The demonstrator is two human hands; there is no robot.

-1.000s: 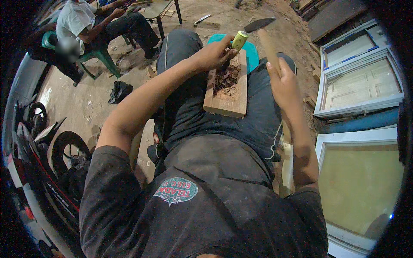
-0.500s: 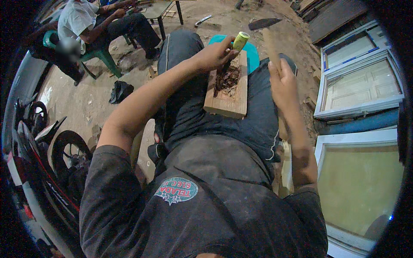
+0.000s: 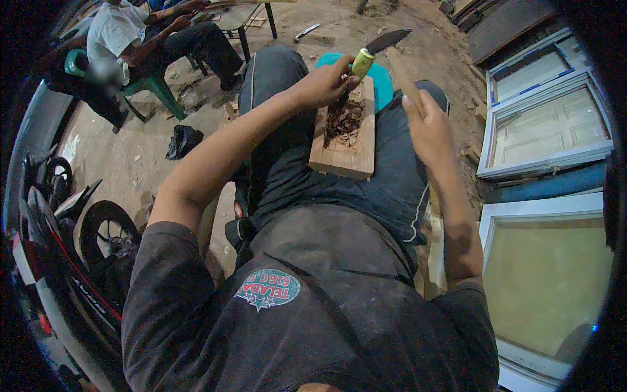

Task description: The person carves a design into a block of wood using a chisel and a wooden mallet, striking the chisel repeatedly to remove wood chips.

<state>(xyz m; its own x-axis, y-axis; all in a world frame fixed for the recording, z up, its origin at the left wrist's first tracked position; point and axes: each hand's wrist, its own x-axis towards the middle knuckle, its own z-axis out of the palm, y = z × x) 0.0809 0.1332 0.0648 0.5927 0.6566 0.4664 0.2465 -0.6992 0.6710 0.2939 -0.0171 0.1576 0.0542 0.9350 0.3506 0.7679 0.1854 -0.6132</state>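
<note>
My left hand (image 3: 324, 85) is closed around the yellow-green handle of a chisel (image 3: 363, 61), whose lower end is hidden by my fingers and the wood. Beneath it a rectangular wooden block (image 3: 343, 160) lies across my thighs, a rough hollow cut into its upper face. Reddish-brown wood chips (image 3: 345, 123) fill that hollow. In my right hand (image 3: 429, 124) is the pale wooden handle of a hammer (image 3: 403, 77). Its dark, elongated head appears right at the top of the chisel handle; whether they touch I cannot tell.
A turquoise seat or stool (image 3: 384, 81) shows behind the block. White-framed window panels (image 3: 545, 137) lean at the right. At far left stands a motorcycle (image 3: 108, 235). Another person (image 3: 124, 32) sits on a green chair (image 3: 166, 98). A black plastic bag (image 3: 184, 140) lies on the ground.
My right hand has brought the hammer left and slightly down, so its head is now at the chisel's top instead of apart from it. My left hand and the block have hardly moved.
</note>
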